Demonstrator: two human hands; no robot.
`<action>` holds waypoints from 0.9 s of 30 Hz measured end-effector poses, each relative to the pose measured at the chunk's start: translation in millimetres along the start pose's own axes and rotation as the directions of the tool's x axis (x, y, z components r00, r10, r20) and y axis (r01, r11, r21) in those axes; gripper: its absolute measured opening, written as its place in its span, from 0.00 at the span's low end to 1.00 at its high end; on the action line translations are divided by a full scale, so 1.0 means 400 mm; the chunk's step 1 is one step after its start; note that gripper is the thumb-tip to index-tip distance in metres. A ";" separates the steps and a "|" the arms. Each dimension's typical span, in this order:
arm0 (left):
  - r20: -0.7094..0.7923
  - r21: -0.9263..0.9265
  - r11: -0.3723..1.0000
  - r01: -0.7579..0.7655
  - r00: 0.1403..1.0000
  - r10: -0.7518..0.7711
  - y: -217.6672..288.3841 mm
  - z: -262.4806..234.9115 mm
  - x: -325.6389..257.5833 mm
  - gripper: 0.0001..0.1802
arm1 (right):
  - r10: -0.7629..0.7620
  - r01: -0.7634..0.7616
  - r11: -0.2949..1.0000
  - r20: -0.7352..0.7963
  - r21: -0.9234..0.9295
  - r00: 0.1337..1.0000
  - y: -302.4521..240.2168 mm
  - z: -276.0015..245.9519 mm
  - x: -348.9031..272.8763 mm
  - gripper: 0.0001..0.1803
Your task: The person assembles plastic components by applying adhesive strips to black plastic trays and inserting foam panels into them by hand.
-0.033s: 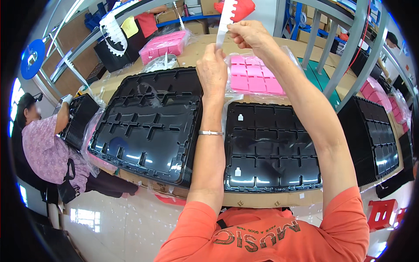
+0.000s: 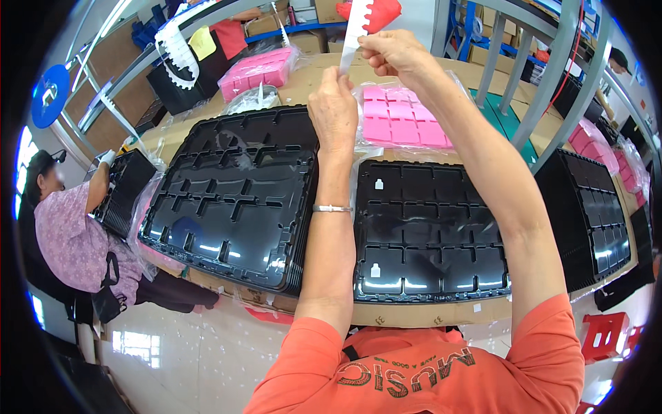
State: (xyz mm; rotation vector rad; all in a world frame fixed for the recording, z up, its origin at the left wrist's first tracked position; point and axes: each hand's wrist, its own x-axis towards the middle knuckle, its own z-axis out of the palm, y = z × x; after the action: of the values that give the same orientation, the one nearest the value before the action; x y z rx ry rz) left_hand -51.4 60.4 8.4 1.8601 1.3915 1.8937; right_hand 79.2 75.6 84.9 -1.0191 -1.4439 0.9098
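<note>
A long white strip with a notched edge [image 2: 356,29] hangs down from the top of the view. My left hand [image 2: 334,114] is closed on its lower end. Just above and to the right, my right hand [image 2: 394,55] pinches at the strip's edge; anything small between those fingertips is hidden. Below my arms lies a stack of black compartment trays [image 2: 427,231]. Two small white bottle-shaped stickers show on its top tray, an upper sticker [image 2: 378,184] and a lower sticker [image 2: 375,270]. Left of my left forearm stands a taller stack of black trays [image 2: 227,200].
Bagged pink blocks [image 2: 403,116] lie behind the trays, with another pink stack [image 2: 255,72] farther left. Grey metal posts [image 2: 569,83] rise at the right beside more black trays [image 2: 593,214]. A co-worker [image 2: 83,228] handles trays at the left. A red stool [image 2: 605,338] stands at lower right.
</note>
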 end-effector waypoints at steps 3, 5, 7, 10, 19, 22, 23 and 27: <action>-0.058 0.118 0.985 -0.122 0.990 0.129 -0.019 0.008 0.011 0.07 | 0.022 -0.025 0.999 0.065 0.045 0.998 -0.026 -0.067 -0.040 0.12; 0.040 0.094 0.995 0.022 0.999 -0.026 -0.032 0.007 0.020 0.08 | -0.046 0.049 0.999 0.173 -0.017 0.984 -0.025 -0.156 -0.087 0.12; 0.112 -0.141 0.979 0.147 0.985 -0.132 -0.039 0.011 0.028 0.11 | -0.015 0.134 0.940 0.354 -0.315 0.935 -0.008 -0.273 -0.136 0.15; 0.176 -0.307 0.931 0.200 0.973 -0.151 -0.038 0.018 0.029 0.12 | 0.244 0.177 0.649 0.423 -0.740 0.872 0.084 -0.426 -0.234 0.10; 0.213 -0.342 0.892 0.296 0.949 -0.233 -0.031 0.036 0.023 0.14 | 0.288 0.467 0.170 0.497 -0.868 0.819 0.382 -0.591 -0.364 0.03; 0.207 -0.324 0.905 0.276 0.954 -0.217 -0.037 0.039 0.019 0.12 | 0.300 0.451 0.181 0.486 -0.874 0.821 0.435 -0.601 -0.366 0.03; 0.204 -0.308 0.912 0.270 0.955 -0.214 -0.037 0.039 0.019 0.12 | 0.286 0.452 0.192 0.491 -0.871 0.823 0.450 -0.601 -0.372 0.03; 0.212 -0.289 0.913 0.288 0.949 -0.232 -0.038 0.036 0.022 0.12 | 0.209 0.337 0.324 0.415 -0.884 0.886 0.496 -0.610 -0.383 0.09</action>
State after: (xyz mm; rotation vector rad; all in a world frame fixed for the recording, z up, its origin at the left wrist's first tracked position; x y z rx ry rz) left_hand -48.4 81.9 1.8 1.5561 1.1349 1.6635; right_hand 347.8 -2.5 -124.9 -1.6329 -2.5695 0.0743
